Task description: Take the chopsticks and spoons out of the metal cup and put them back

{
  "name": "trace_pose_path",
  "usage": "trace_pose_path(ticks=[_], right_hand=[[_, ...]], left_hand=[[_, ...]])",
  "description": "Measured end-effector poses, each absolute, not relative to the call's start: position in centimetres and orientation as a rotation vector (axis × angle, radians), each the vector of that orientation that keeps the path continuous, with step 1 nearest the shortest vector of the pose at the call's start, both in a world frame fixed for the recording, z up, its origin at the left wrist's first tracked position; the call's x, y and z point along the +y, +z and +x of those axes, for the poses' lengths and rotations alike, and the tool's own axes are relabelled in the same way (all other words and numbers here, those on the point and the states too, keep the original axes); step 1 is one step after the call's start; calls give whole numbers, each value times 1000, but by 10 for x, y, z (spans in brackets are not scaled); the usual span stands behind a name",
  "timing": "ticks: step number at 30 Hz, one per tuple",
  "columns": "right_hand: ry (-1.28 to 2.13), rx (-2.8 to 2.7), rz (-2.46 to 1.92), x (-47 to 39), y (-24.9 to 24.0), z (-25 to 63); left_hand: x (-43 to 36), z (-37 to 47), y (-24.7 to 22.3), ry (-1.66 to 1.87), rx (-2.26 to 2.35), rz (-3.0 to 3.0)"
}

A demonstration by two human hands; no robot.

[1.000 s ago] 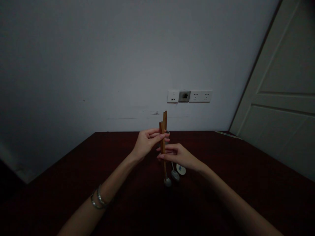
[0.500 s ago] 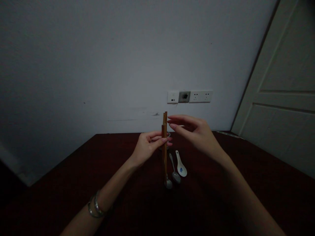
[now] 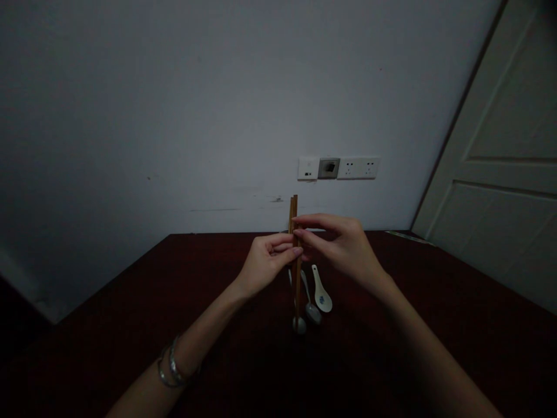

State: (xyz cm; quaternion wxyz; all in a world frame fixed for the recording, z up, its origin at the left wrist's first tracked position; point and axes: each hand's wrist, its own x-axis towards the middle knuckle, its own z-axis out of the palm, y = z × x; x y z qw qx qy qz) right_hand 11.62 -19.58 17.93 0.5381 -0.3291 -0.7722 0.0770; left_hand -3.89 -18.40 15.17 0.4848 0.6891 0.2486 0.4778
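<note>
Upright in front of me, a small bundle of wooden chopsticks (image 3: 298, 284) is held by my left hand (image 3: 268, 258), with the thumb across the front. My right hand (image 3: 346, 244) pinches the same chopsticks higher up, thumb and index finger closed on them; the other fingers are partly hidden. Behind the chopsticks' lower end lies a metal spoon (image 3: 300, 326), its handle partly covered. Right of it rest another metal spoon (image 3: 312, 313) and a white soup spoon (image 3: 322, 299) with a blue mark in its bowl.
All the spoons lie on a dark red table (image 3: 209, 267). The table's far edge meets a pale wall (image 3: 217, 116) that carries a row of sockets and switches (image 3: 338, 168). At the right stands a panelled door (image 3: 505, 139). Light is dim.
My right hand has closed in from the right and now grips the chopsticks near their top. The chopsticks stand more closely together. My left hand keeps its hold.
</note>
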Motion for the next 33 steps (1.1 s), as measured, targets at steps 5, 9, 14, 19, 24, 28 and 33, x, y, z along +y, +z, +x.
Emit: trace_pose_path(ticks=[5, 9, 14, 19, 24, 28, 33], right_hand=[[127, -1853, -791, -197, 180, 116], [106, -1872, -798, -200, 182, 117], [101, -1888, -796, -201, 182, 117], [99, -1886, -790, -201, 181, 117], [107, -1913, -794, -203, 182, 118], [121, -1922, -797, -205, 184, 119], [141, -1902, -780, -206, 185, 119]], left_hand=[[-185, -40, 152, 1170, 620, 1669], [-186, -40, 153, 1154, 604, 1675], [-185, -41, 152, 1154, 599, 1707], [-186, -40, 152, 1173, 610, 1713], [-187, -40, 153, 1165, 641, 1714], [-187, -41, 155, 1148, 642, 1720], [-188, -42, 155, 1121, 628, 1722]])
